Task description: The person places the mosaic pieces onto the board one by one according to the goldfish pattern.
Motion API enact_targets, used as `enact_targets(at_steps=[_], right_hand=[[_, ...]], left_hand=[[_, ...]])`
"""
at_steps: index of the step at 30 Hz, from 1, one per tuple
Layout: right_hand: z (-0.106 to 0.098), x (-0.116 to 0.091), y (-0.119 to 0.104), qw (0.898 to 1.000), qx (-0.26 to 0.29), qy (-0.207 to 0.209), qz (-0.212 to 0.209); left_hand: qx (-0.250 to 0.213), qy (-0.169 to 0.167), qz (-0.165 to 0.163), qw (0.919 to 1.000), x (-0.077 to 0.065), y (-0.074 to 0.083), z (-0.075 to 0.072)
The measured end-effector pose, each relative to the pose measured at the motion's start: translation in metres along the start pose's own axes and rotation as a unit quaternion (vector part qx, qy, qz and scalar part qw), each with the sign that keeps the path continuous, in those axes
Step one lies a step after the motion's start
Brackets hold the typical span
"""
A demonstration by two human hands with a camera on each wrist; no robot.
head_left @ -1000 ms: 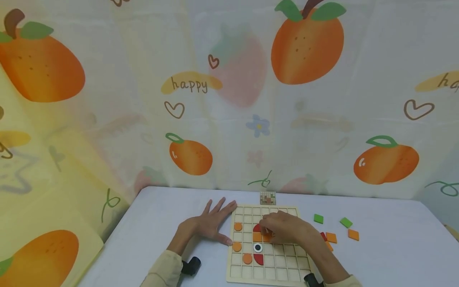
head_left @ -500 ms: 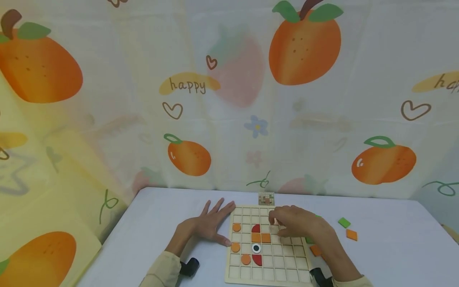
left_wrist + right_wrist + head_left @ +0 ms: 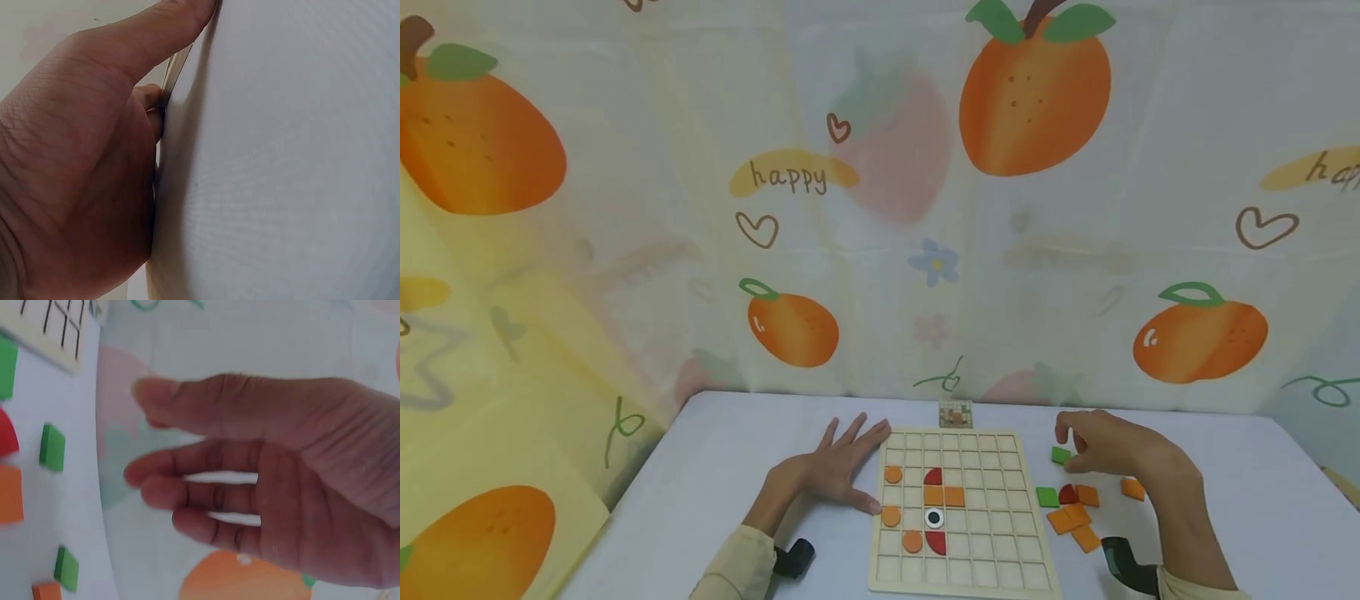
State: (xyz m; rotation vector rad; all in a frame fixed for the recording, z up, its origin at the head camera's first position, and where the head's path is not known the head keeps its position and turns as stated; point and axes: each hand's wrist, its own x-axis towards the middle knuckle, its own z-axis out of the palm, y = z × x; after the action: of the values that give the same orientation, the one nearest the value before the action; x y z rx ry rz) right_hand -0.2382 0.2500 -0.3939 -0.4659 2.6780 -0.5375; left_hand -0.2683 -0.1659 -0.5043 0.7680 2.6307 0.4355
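Note:
My left hand (image 3: 837,475) is spread with straight fingers, its fingertips and thumb touching the left edge of a wooden grid board (image 3: 1000,525). On the board sit orange discs (image 3: 892,474), two orange square tiles (image 3: 954,497), two red quarter-round pieces (image 3: 936,543) and a black-and-white eye piece (image 3: 934,517). To the right of the board, my right hand (image 3: 1123,446) hovers above the table near a green tile (image 3: 1061,455). In the right wrist view its fingers are loosely bent, thumb apart, with nothing between them.
Loose pieces lie right of the board: a second green tile (image 3: 1047,497), a red piece (image 3: 1067,494) and several orange tiles (image 3: 1086,539). Behind the board is a small patterned card (image 3: 956,414). A fruit-print curtain (image 3: 1045,250) hangs at the table's back edge.
My right hand has moved off the board to the right, over the loose pieces. The second orange square it was touching stays in the grid. My left hand keeps its place.

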Motion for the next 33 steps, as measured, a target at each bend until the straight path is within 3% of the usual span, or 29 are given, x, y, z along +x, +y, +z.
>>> enact_targets(at_steps=[4,12,21,24,30,33], right_hand=[[-0.004,-0.006,0.018,0.998,-0.015,-0.004,0.056],[-0.004,-0.013,0.046,0.991,-0.026,-0.029,0.128],[0.017,-0.002,0.083,0.964,0.044,-0.043,0.258],[0.022,0.002,0.090,0.962,0.034,-0.052,0.264],[0.022,0.003,0.095,0.974,0.001,-0.062,0.219],[0.023,0.002,0.098,0.975,-0.005,-0.053,0.216]], left_hand=[[0.000,-0.002,-0.002,1.0000,0.001,-0.002,0.002],[-0.005,-0.002,-0.008,1.0000,-0.001,-0.001,0.001],[-0.003,-0.004,-0.011,0.9999,0.001,0.000,0.002],[-0.001,-0.007,-0.011,0.9999,0.001,0.000,0.003],[-0.001,-0.005,-0.012,0.9999,0.002,-0.001,0.001],[-0.001,-0.005,-0.010,0.9999,0.001,-0.001,0.001]])
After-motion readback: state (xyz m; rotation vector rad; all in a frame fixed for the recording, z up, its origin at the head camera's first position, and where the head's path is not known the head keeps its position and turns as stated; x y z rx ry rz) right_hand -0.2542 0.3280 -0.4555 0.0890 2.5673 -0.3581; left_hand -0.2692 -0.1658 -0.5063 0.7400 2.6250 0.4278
